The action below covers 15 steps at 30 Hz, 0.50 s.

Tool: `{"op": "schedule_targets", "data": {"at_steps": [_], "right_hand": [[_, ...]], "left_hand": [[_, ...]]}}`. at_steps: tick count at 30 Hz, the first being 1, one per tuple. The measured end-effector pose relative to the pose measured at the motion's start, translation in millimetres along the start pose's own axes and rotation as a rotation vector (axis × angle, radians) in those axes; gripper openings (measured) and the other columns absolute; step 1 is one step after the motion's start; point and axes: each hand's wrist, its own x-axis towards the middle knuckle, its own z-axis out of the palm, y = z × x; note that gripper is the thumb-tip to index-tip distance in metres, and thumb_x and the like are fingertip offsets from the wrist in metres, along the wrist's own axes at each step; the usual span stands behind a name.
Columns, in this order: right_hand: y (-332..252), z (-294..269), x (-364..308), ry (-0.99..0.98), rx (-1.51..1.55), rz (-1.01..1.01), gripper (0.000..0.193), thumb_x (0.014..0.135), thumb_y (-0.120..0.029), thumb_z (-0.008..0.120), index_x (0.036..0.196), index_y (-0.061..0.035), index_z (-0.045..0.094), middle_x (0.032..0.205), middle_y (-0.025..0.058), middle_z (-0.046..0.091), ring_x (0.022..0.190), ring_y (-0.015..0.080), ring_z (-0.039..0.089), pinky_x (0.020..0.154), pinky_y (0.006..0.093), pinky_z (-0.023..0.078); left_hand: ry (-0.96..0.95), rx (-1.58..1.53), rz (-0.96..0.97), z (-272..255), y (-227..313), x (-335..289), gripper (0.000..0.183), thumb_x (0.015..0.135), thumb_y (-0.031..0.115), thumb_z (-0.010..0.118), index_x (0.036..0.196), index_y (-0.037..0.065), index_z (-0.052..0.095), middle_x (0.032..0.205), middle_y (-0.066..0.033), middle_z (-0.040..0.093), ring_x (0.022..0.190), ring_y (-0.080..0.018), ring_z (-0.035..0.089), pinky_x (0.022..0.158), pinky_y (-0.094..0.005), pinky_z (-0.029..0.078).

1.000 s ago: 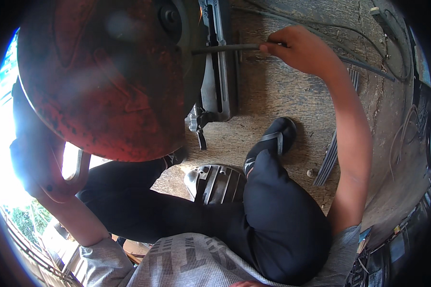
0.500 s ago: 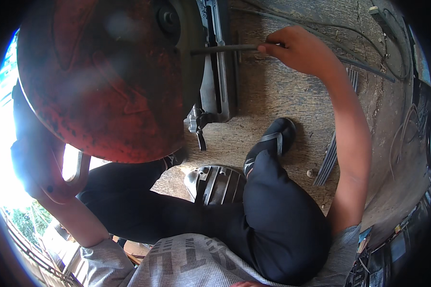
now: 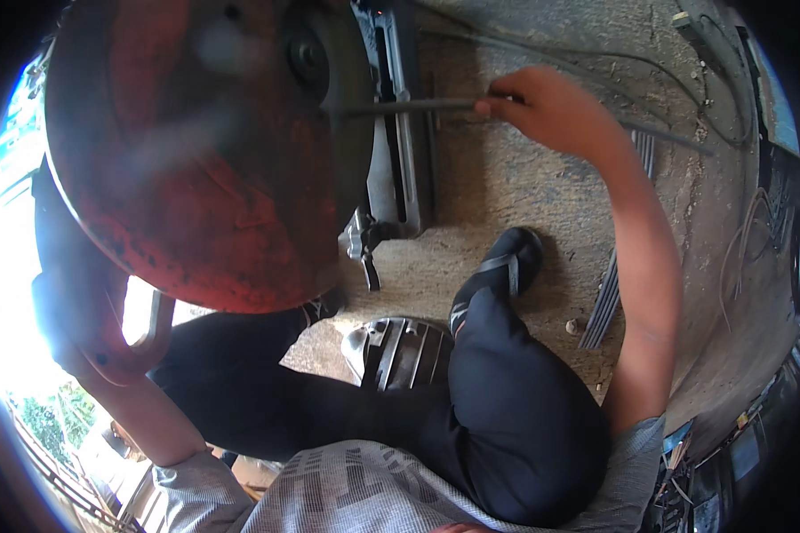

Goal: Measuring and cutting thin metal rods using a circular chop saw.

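A large red chop saw (image 3: 187, 204) with a scuffed guard fills the upper left, close to my head. My left forearm (image 3: 147, 417) rises to the saw's handle (image 3: 120, 355); the hand itself is hidden there by the handle and by glare. Between thumb and fingers, my right hand (image 3: 542, 107) pinches the end of a thin grey metal rod (image 3: 427, 106). The rod lies nearly level, and its far end runs leftward over the saw's base (image 3: 404, 169) to the disc side, where the guard's dark edge blurs it.
Several thin rods (image 3: 603, 302) lie on the rough floor beside my right forearm. A ribbed metal housing (image 3: 404, 355) sits between my legs, near my sandalled foot (image 3: 516, 253). Cables (image 3: 631, 58) cross the floor at the far right. Below the base juts a clamp handle (image 3: 371, 271).
The view has shifted slightly. My right hand and the rod sit a little nearer to me, with the rod still in my fingers. A tiny red glow shows at the saw's far end.
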Motion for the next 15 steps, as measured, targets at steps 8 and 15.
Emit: {"op": "schedule_targets", "data": {"at_steps": [8, 15], "right_hand": [[27.4, -78.5, -114.2, 0.695, 0.596, 0.068, 0.032, 0.096, -0.034, 0.049, 0.091, -0.0034, 0.058, 0.063, -0.005, 0.041, 0.054, 0.0036, 0.033, 0.049, 0.0214, 0.027], [54.1, -72.6, -157.2, 1.214, 1.343, -0.266, 0.026, 0.095, -0.033, 0.049, 0.097, -0.0073, 0.053, 0.065, -0.0036, 0.035, 0.055, 0.0077, 0.032, 0.057, 0.0239, 0.03]], "left_hand": [[0.116, -0.021, -0.244, 0.3, -7.3, 1.5, 0.061, 0.066, 0.026, 0.073, 0.115, -0.004, 0.052, 0.109, -0.0128, 0.057, 0.101, -0.0183, 0.056, 0.088, -0.0318, 0.044], [0.242, 0.012, -0.644, -67.5, 24.2, -8.3, 0.055, 0.069, 0.026, 0.069, 0.112, -0.004, 0.053, 0.101, -0.0116, 0.057, 0.093, -0.0208, 0.057, 0.082, -0.033, 0.046]]}}
